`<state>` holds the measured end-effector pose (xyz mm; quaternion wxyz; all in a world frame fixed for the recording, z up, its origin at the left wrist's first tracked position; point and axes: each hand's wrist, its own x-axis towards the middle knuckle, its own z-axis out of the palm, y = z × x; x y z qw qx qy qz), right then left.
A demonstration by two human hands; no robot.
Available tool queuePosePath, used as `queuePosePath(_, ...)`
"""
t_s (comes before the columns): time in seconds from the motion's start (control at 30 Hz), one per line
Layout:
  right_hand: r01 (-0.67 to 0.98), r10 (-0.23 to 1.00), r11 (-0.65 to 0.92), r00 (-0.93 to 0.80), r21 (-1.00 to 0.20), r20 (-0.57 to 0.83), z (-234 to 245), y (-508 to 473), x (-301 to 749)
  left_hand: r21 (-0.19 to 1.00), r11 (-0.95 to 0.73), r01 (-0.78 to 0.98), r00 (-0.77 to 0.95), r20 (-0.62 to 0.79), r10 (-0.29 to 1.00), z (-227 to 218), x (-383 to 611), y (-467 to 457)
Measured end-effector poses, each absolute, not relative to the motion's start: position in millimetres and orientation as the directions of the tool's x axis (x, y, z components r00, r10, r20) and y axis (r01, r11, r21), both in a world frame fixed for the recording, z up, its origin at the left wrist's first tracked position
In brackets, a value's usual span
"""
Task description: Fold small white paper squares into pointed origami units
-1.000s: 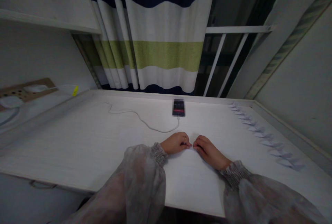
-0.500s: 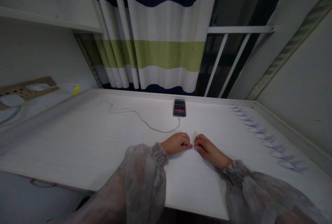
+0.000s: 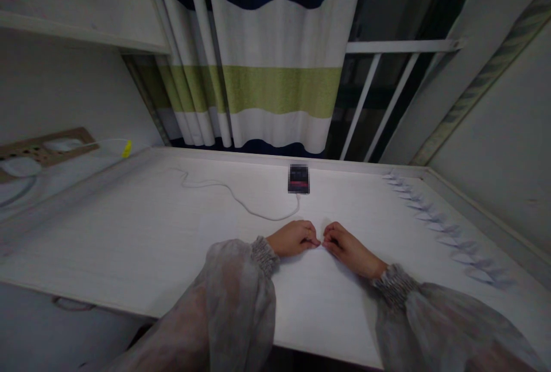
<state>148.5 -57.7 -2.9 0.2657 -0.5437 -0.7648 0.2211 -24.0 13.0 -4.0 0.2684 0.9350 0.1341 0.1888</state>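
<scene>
My left hand (image 3: 293, 238) and my right hand (image 3: 346, 247) rest on the white table (image 3: 129, 240), a little in front of its middle. Both have their fingers curled into a pinch, and the fingertips of the two hands almost meet. What they pinch is too pale and small to make out against the tabletop. Loose grey translucent sleeves cover both forearms.
A small dark device (image 3: 298, 178) lies beyond the hands, with a white cable (image 3: 232, 194) running left from it. Several small folded white paper pieces (image 3: 434, 227) line the table's right edge. A striped curtain (image 3: 275, 73) hangs behind. A power strip (image 3: 43, 148) sits at the left.
Both hands stay pinched together at the same spot. Only the view has shifted slightly.
</scene>
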Motion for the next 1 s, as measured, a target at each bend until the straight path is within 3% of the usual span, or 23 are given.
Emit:
queuePosePath(0.3,0.697,0.935,0.353,-0.289,-0.624,0.206,-7.2,-57.5,150.7,0.554,-0.810,0.189,0.889,0.254,0.382,-4.5,-24.3,13.2)
queuePosePath(0.77,0.715,0.945,0.325,-0.262,-0.619,0.194,-8.8,-56.2,150.9,0.379,-0.900,0.216,0.906,0.265,0.330,-1.2,-26.8,9.7)
queuePosePath(1.0,0.724,0.945,0.325,-0.242,-0.608,0.218,-10.1,-56.4,149.3,0.461,-0.866,0.196,0.892,0.282,0.352,-5.4,-26.7,11.5)
